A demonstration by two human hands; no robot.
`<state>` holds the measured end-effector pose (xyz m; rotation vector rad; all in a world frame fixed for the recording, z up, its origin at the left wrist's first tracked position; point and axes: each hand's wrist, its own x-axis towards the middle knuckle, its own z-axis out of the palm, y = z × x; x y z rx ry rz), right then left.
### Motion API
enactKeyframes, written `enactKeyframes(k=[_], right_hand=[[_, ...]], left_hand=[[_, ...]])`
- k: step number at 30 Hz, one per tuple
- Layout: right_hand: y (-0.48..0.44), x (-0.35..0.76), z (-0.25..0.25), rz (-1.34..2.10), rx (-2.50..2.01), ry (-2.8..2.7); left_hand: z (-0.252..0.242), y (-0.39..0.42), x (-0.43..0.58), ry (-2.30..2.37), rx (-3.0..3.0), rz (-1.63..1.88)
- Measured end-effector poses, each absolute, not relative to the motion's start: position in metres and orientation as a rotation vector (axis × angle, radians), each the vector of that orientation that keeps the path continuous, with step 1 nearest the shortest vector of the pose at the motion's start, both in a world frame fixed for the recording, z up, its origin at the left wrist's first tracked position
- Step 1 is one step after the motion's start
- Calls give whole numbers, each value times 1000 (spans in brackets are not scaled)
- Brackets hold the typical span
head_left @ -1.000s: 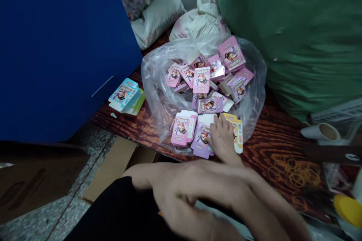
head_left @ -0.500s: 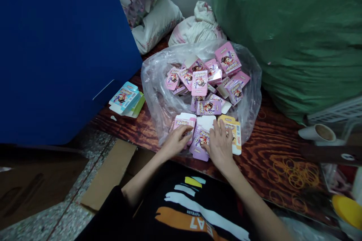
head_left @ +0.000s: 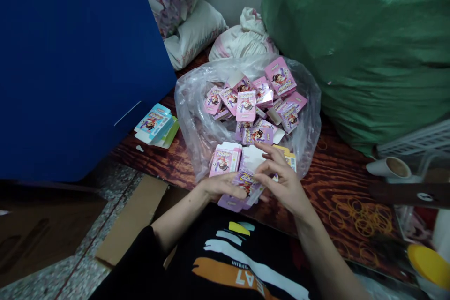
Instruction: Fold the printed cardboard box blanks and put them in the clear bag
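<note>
Purple cartons [head_left: 230,203]: are overlapping beneath your left hand [head_left: 222,186] and right hand [head_left: 282,182], print up, white flap showing beyond.
Pink carton [head_left: 222,161]: is lying just left of the purple ones, its white flap pointing away from you.
Yellow carton [head_left: 290,156]: is peeking out behind your right hand.

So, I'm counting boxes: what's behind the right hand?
A yellow box: its upper right part shows past the right hand. The hand hides the rest, and anything else there can't be seen.

Purple-and-white printed cardbd box [head_left: 245,179] is partly covered by L hand [head_left: 225,186] & R hand [head_left: 281,178], w/ clear crumpled plastic bag [head_left: 192,119] spread behind.
</note>
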<state>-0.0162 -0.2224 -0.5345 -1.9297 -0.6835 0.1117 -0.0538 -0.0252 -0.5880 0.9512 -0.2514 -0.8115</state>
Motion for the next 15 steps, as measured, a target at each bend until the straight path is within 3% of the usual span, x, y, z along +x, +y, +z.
enactKeyframes(k=[2, 10, 15], right_hand=[[-222, -12, -534, 182, -1872, -687], [-234, -13, -571, 196, -1625, -270], [-225, -19, -581, 212, -1702, -257]], left_hand=[[-588, -34, -54, -175, 947, -862], [-581, -46, -52, 118, 1099, -515], [-596, -52, -50, 184, 1165, -413]])
